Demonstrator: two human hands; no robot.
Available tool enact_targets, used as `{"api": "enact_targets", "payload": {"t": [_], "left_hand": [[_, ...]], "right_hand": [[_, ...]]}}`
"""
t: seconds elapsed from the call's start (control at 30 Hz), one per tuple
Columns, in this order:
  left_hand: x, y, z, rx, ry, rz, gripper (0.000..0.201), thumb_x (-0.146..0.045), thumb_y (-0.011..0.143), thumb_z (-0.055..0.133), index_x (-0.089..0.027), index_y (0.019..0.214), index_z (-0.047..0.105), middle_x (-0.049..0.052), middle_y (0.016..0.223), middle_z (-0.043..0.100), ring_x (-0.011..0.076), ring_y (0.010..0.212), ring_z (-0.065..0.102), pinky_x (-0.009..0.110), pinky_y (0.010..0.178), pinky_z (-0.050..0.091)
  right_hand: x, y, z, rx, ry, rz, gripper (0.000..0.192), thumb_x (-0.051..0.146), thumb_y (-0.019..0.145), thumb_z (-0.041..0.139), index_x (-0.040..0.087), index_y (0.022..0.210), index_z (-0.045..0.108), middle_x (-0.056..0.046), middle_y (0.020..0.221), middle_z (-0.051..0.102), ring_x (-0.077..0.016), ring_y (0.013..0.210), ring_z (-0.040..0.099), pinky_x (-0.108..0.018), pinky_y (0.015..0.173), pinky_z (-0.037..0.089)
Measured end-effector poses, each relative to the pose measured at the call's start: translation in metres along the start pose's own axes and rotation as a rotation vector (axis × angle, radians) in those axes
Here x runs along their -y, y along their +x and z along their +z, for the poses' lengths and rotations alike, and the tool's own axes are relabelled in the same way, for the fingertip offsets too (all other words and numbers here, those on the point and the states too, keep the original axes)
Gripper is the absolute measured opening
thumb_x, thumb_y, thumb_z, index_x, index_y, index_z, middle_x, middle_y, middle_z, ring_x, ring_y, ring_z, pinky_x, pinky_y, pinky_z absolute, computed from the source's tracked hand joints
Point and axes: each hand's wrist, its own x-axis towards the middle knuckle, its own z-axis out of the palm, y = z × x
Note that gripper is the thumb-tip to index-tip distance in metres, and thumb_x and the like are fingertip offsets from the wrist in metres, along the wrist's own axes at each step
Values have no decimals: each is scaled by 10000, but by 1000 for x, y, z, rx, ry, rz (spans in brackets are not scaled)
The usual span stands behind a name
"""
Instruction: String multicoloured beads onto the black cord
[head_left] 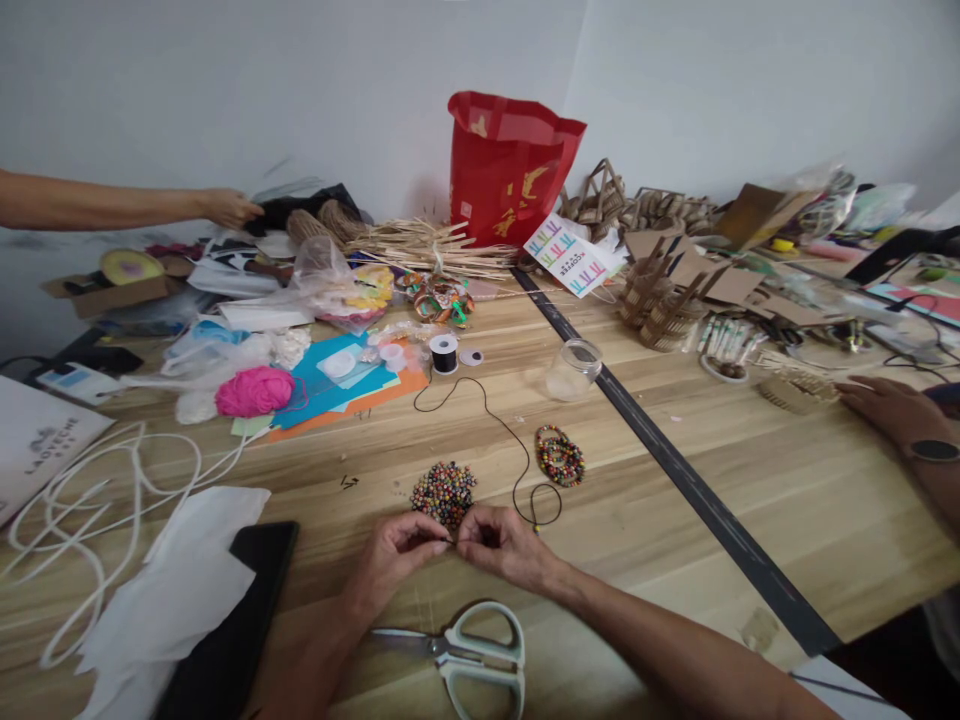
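My left hand [397, 562] and my right hand [504, 545] meet fingertip to fingertip, both pinched. A thin dark bit between them looks like the black cord [501, 418]. The cord trails from a spool [444, 354], curls beside my right hand, and has a few small beads [536, 528] on it near my wrist. Just beyond my fingers lies a heap of multicoloured beads [444, 492]. Beaded bracelets [560, 456] lie stacked to its right. White-handled scissors [480, 645] rest between my forearms, blades pointing left.
A clear plastic jar [574, 370] stands beyond the bracelets. Pink yarn [255, 391], coloured paper [341, 365] and a white cable [135, 500] are on the left. A red bag [510, 170] stands behind. Another person's hand [229, 208] reaches in left; a hand [885, 405] rests right.
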Motion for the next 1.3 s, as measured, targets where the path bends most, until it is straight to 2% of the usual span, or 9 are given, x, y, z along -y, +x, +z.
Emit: {"api": "enact_targets", "payload": {"t": [0.6, 0.97, 1.3], "left_hand": [[3, -2, 4, -3, -15, 9, 90, -207, 604, 707, -157, 677, 716, 19, 661, 714, 153, 637, 618, 236, 626, 462], [-1, -3, 9, -6, -59, -31, 115, -200, 563, 717, -148, 615, 629, -15, 580, 634, 124, 578, 562, 216, 570, 426], [-6, -4, 6, 9, -9, -22, 130, -261, 612, 704, -149, 618, 638, 3, 596, 655, 144, 595, 571, 238, 600, 439]], "right_hand": [[-1, 0, 0, -2, -23, -9, 101, 224, 722, 597, 134, 685, 570, 36, 587, 478, -74, 536, 394, -190, 499, 297], [-1, 0, 1, 13, -32, -2, 83, 206, 716, 581, 131, 685, 563, 33, 584, 482, -76, 533, 401, -191, 500, 299], [-1, 1, -1, 29, 12, -10, 186, 299, 747, 628, 136, 692, 559, 43, 576, 454, -68, 528, 369, -191, 486, 276]]}}
